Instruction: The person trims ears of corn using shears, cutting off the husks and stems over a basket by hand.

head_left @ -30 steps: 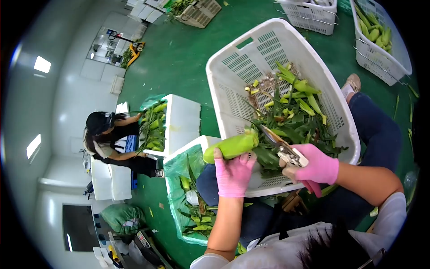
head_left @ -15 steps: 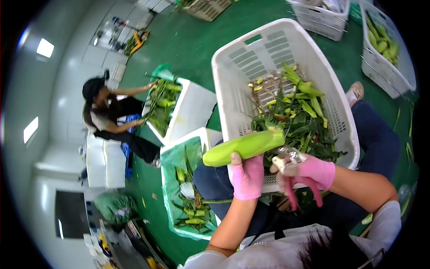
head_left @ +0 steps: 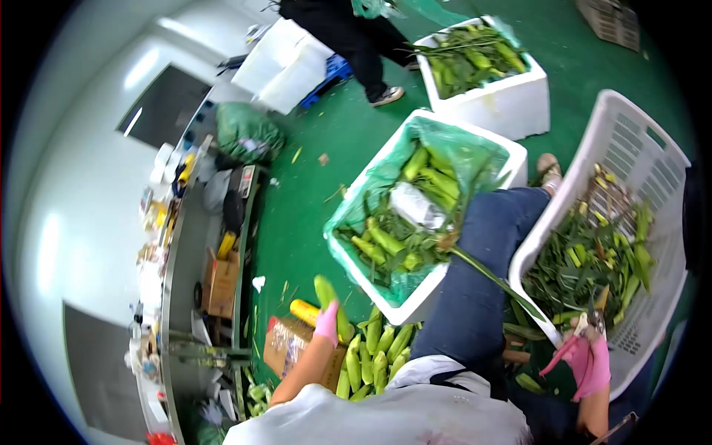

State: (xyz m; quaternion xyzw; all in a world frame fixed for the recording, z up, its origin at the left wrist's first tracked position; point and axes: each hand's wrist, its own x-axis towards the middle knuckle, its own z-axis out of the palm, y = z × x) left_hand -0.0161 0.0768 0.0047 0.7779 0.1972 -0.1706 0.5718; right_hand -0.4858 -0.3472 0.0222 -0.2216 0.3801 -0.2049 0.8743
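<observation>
My left hand (head_left: 326,325), in a pink fingerless glove, is closed round the lower part of a green husked corn ear (head_left: 324,291). It is out to my left, above a pile of corn ears (head_left: 367,360) beside my leg. My right hand (head_left: 591,367), gloved in pink too, grips red-handled pruning shears (head_left: 558,356), their blades pointing up over the near end of a white plastic crate (head_left: 564,193). Cut leaves and husk trimmings (head_left: 571,252) lie inside that crate. Whether the shear blades are apart is hard to make out.
Ahead stands a foam box (head_left: 512,159) lined with green plastic, holding corn and leaves. Behind it is another foam box (head_left: 497,111) of corn. A person in black trousers (head_left: 334,22) stands farther back. To the left are a cardboard box (head_left: 289,345) and a cluttered workbench (head_left: 178,297).
My left hand has carried the corn ear away from the crate to the pile on my left. The view has swung left. My right hand has kept the shears by the crate.
</observation>
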